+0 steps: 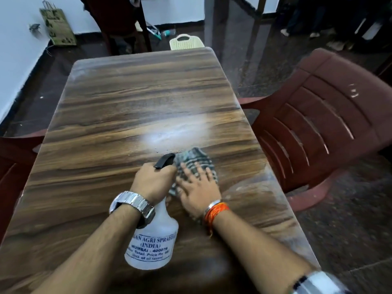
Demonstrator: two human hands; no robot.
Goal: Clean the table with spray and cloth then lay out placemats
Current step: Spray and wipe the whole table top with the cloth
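Observation:
A long wood-grain table (118, 107) fills the view. My left hand (153, 182) grips the neck of a white spray bottle (152, 240) with a black nozzle, held tilted above the table with the nozzle pointing away from me. My right hand (196, 188) lies flat, fingers spread, pressing a grey checked cloth (196, 159) onto the table just right of the bottle. A pale wet patch (169, 132) shines on the wood beyond the cloth, with small crumbs at its near edge. No placemats are in view.
A maroon plastic chair (318, 115) stands close to the table's right side, and another chair (12, 158) at the left edge. A cream plastic basket (186, 41) sits past the far end. A paper bag (57, 26) leans on the white wall.

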